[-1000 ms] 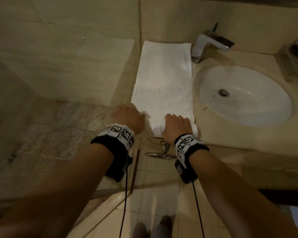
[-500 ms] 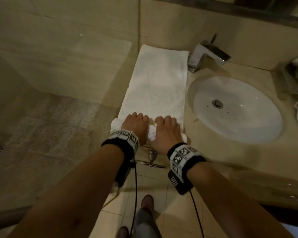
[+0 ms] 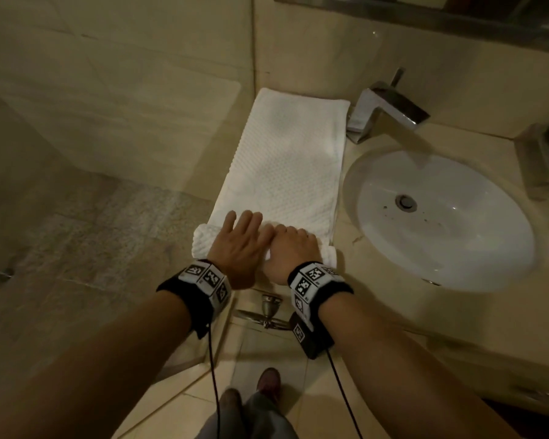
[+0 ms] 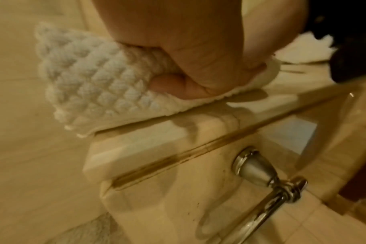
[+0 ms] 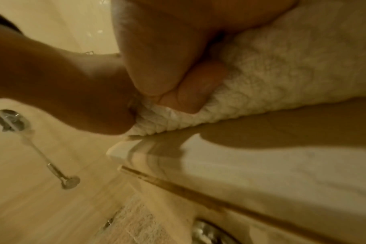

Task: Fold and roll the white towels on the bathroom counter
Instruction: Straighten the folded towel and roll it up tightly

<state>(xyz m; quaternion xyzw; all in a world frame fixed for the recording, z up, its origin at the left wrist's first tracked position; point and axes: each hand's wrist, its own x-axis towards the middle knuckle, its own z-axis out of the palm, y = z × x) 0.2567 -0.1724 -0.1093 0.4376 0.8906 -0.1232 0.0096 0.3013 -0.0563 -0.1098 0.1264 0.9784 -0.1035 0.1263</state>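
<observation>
Lying lengthwise on the worktop (image 3: 355,248) beside the sink (image 3: 441,217), the white towel (image 3: 286,172) has its near end rolled. The left hand (image 3: 240,245) presses it with straight fingers; the right hand (image 3: 290,251) grips it, fingers curled.

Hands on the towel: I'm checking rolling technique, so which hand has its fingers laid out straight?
The left hand: its fingers reach flat over the towel roll, while the right hand beside it has curled fingers.
</observation>
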